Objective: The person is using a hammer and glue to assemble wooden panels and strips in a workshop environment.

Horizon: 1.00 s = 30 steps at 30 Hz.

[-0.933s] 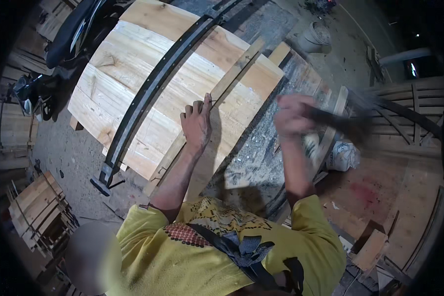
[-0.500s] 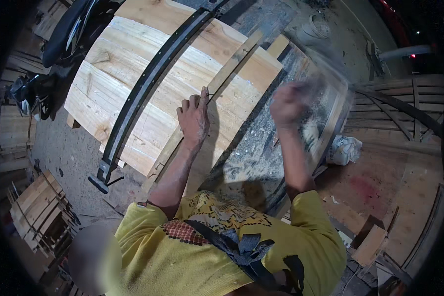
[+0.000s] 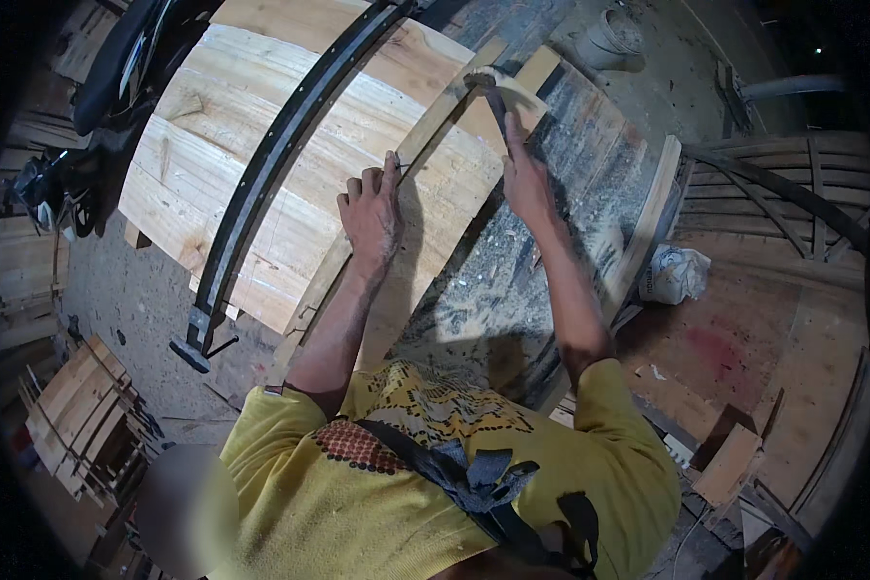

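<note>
My right hand (image 3: 530, 188) is closed around the handle of a hammer (image 3: 494, 101). The hammer's head is at the far part of a narrow wooden strip (image 3: 435, 121); the spot under the head is hidden. Pale joined planks (image 3: 358, 126) lie beneath this strip, which crosses them diagonally. My left hand (image 3: 369, 217) rests on the strip's middle, index finger stretched along it and the other fingers apart and slightly bent. A bent nail (image 3: 309, 314) sticks out of the strip's near end. Left of the strip, a long black bar clamp (image 3: 254, 184) spans the planks.
A sawdust-covered worktable (image 3: 493, 300) extends right of the planks. Beyond its edge are a white bag (image 3: 677, 274) and a plywood sheet (image 3: 744, 338) with a red stain. A bucket (image 3: 614, 41) stands at the back. A wooden slatted piece (image 3: 82, 406) lies lower left, a motorcycle (image 3: 121, 68) upper left.
My right hand, blurred by motion earlier, has moved left and forward, bringing the hammer down to the strip. My left hand stays on the strip. The view has shifted slightly.
</note>
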Motion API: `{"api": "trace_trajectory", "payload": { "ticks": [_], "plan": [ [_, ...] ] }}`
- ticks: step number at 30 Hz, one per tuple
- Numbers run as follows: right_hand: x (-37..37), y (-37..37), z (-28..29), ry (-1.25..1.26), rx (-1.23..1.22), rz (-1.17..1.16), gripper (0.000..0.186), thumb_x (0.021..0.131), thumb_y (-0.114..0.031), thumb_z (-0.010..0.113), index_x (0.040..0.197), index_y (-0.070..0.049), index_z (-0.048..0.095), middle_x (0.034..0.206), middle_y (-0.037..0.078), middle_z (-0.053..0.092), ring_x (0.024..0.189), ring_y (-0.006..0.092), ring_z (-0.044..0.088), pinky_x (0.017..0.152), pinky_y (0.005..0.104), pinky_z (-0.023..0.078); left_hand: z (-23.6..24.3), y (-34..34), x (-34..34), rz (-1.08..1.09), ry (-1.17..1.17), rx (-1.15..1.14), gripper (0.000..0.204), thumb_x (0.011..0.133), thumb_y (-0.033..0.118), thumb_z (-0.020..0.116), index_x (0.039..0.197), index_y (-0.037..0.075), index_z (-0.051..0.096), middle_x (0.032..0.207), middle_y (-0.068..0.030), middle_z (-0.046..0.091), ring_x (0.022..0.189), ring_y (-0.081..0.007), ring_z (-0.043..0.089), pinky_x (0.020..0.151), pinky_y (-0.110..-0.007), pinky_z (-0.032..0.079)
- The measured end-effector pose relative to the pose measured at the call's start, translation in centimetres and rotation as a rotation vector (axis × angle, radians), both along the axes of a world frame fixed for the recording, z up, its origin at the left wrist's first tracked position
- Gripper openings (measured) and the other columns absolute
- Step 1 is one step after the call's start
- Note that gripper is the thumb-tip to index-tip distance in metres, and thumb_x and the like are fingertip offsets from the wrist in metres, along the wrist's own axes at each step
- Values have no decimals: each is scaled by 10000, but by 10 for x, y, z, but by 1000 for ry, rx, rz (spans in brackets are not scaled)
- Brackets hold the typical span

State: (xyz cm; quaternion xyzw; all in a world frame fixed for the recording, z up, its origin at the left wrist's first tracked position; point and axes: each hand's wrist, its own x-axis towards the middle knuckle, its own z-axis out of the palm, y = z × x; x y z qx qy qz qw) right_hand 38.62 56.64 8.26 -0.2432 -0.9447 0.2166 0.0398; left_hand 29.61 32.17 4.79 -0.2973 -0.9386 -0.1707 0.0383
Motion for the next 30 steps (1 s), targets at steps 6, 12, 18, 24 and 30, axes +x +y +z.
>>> {"api": "trace_trajectory", "payload": {
  "ticks": [6, 12, 18, 24, 30],
  "plan": [
    [-23, -8, 88, 771, 79, 39, 665, 994, -58, 529, 1596, -110, 252, 765, 152, 652, 625, 290, 595, 640, 357, 493, -3, -1, 5, -1, -14, 34, 673, 863, 83, 583, 1515, 180, 445, 1165, -93, 587, 1007, -298, 545, 811, -437, 403],
    [-3, -2, 37, -46, 248, 47, 775, 988, -41, 527, 1629, -208, 124, 831, 184, 649, 780, 307, 649, 694, 366, 504, 1, 7, 0, -4, 3, 29, 660, 871, 89, 585, 1511, 177, 451, 1145, -98, 588, 1001, -296, 547, 807, -436, 404],
    [43, -31, 100, 319, 25, -66, 700, 1017, -110, 500, 1621, -211, 162, 807, 166, 633, 746, 276, 651, 686, 391, 516, -7, -1, 6, -2, -4, 3, 625, 894, 95, 574, 1504, 168, 459, 1138, -101, 591, 994, -298, 548, 809, -442, 405],
    [117, -35, 13, 1000, -593, -165, 569, 998, -139, 532, 1545, -177, 382, 820, 172, 604, 763, 279, 647, 733, 402, 539, -1, 6, 0, -13, 14, 62, 588, 921, 87, 556, 1497, 162, 466, 1157, -110, 595, 990, -309, 548, 824, -447, 405],
    [118, -73, 56, 158, -269, -169, 613, 1025, -134, 508, 1592, -155, 277, 949, 240, 685, 789, 367, 663, 729, 427, 515, -3, -7, 17, 7, -5, -48, 578, 937, 112, 542, 1506, 166, 457, 1162, -123, 596, 1014, -316, 539, 836, -448, 400]
  ]
}}
